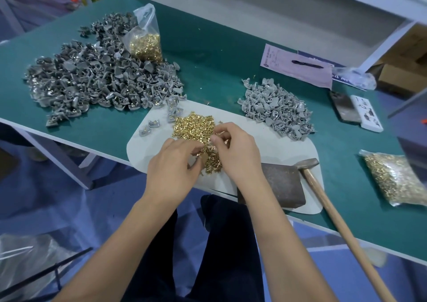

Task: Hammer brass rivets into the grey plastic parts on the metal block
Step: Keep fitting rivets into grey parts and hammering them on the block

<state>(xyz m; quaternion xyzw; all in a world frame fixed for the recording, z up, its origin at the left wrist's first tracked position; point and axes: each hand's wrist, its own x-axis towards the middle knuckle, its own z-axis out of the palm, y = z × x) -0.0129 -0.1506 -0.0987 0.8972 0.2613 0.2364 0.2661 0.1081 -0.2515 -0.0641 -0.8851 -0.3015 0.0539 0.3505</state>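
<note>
**Riveting station: items on hand, hammer idle**

A green worktop [208,47] is seen from above, with a blue floor below and white shelving behind. A pale grey mat [265,149] is laid at the near edge.

- Loose brass rivets [194,126]: heaped on the mat, directly under both hands.
- Left hand [172,165]: fingers curled at the near side of the heap, and a small grey plastic part [204,157] appears to be pinched there; the grip is partly hidden.
- Right hand [235,149]: fingertips drawn together over the heap, apparently pinching a rivet; the rivet itself is too small to be made out.
- Metal block [280,184]: dark, at the mat's near right corner, nothing on it.
- Hammer [328,202]: laid just right of the block, head on the mat, wooden handle overhanging the worktop edge.
- Unriveted grey parts [277,110]: smaller pile, right of the mat.
- Riveted grey parts [97,80]: large pile, far left, brass showing among them.
- Bagged rivets: one open bag [145,40] standing in the large pile, one sealed bag [392,179] at far right.
- Paperwork with pen [300,68], and two phones [355,112], far right.

Risks, as judged: the rivet may be fumbled and lost in the heap, being small. If seated crookedly in the part, it may bend or split the plastic when struck. The overhanging handle could be knocked by an elbow, so that the hammer is sent to the floor.
</note>
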